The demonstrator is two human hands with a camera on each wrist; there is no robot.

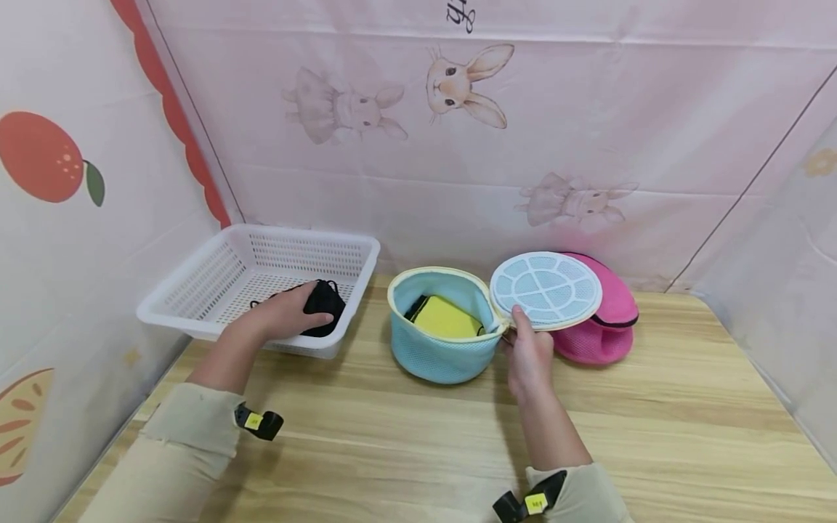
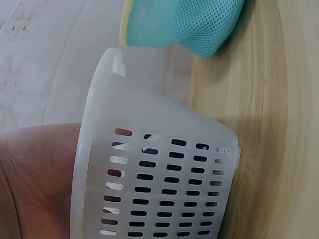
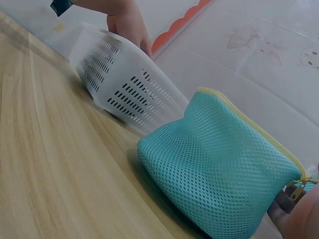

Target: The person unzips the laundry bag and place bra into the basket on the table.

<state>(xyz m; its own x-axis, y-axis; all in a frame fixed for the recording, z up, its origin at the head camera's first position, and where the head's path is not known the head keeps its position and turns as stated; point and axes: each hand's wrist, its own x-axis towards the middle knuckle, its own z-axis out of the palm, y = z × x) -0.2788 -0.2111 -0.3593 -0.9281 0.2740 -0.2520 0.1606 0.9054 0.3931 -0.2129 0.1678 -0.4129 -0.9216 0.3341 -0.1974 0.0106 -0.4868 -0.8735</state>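
Observation:
In the head view, my left hand (image 1: pixel 288 314) reaches over the near rim of a white plastic basket (image 1: pixel 229 328) and grips a black cloth item with thin cord loops (image 1: pixel 325 309). Its fingers are mostly hidden behind the item. A round light-blue mesh laundry bag (image 1: pixel 445 361) with yellow trim stands unzipped, holding a yellow item (image 1: pixel 447 318) and something black beside it. My right hand (image 1: pixel 531 359) pinches the bag's flipped-back lid (image 1: pixel 546 289) near its hinge, thumb on top. In the right wrist view, the zipper pull (image 3: pixel 297 191) hangs beside that hand.
Behind the lid, a pink mesh bag (image 1: pixel 601 341) with a dark zipper stands at the right, partly covered. A printed pink sheet (image 1: pixel 405 181) rises at the back of the wooden table (image 1: pixel 392 450), with a printed white sheet on the left.

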